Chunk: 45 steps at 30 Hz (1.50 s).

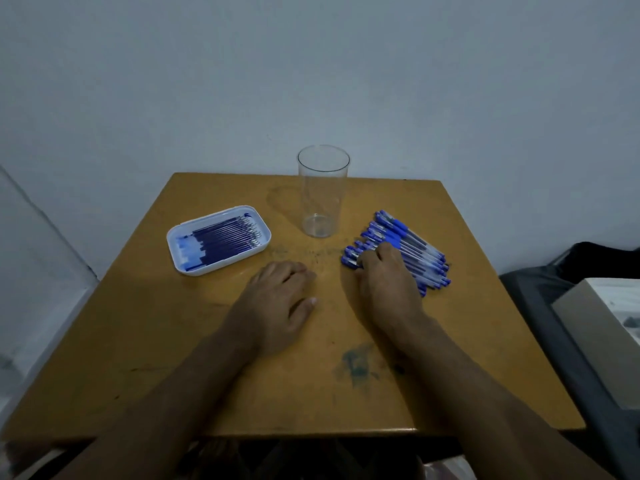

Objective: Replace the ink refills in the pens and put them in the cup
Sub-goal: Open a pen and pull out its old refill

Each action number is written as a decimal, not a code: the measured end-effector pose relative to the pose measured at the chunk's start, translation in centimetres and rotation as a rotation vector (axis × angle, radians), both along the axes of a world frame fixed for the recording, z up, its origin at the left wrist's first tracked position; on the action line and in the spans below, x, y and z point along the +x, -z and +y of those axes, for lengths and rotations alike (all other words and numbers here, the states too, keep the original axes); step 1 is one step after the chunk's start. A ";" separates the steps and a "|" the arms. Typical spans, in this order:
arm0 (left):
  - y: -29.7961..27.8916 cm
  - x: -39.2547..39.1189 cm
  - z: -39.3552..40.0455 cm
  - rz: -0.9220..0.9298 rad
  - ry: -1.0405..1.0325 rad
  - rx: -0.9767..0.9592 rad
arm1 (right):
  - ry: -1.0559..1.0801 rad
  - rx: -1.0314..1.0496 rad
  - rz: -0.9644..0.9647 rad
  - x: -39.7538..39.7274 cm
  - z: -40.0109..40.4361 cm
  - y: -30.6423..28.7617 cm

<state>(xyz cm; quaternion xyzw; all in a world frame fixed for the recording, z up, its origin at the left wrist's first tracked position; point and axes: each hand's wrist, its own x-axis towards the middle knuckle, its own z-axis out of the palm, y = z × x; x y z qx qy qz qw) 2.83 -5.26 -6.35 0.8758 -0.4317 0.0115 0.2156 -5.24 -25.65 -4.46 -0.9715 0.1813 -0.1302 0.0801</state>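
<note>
Resting on blue-capped pens (398,251) (clear barrels): right hand (384,275), fingers curled; left hand (280,299) flat, holding nothing

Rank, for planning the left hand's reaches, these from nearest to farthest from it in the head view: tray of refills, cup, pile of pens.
1. Tray of refills: up and to the left of the left hand, on the table's left side.
2 and 3. Pile of pens, to the right under the right hand, and cup, standing beyond at the table's far middle: too close to call.
</note>
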 end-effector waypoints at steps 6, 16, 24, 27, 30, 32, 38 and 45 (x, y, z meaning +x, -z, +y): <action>-0.4 -0.2 -0.1 0.031 0.003 0.010 | -0.001 -0.003 0.041 -0.1 0.8 -0.9; -0.8 -1.2 0.8 0.199 0.011 -0.297 | -0.062 0.452 -0.269 -2.8 3.4 -3.9; -1.4 -3.2 -0.8 0.599 0.038 -0.572 | -0.060 1.449 -0.290 -3.3 3.0 -3.3; -1.7 -3.0 -1.4 0.620 0.021 -0.554 | -0.064 1.592 -0.274 -2.8 2.4 -2.8; -1.2 -2.1 -0.8 0.338 0.042 -0.436 | -0.092 1.595 -0.237 -2.8 1.9 -2.6; -0.8 -1.6 -0.3 0.104 0.072 -0.318 | -0.089 1.580 -0.221 -2.9 1.4 -2.5; -1.0 -1.9 -0.2 0.084 0.088 -0.382 | -0.148 1.570 -0.235 -3.1 1.8 -2.2; -1.7 -2.7 -0.5 0.271 0.107 -0.449 | -0.223 1.318 -0.270 -4.0 2.2 -2.3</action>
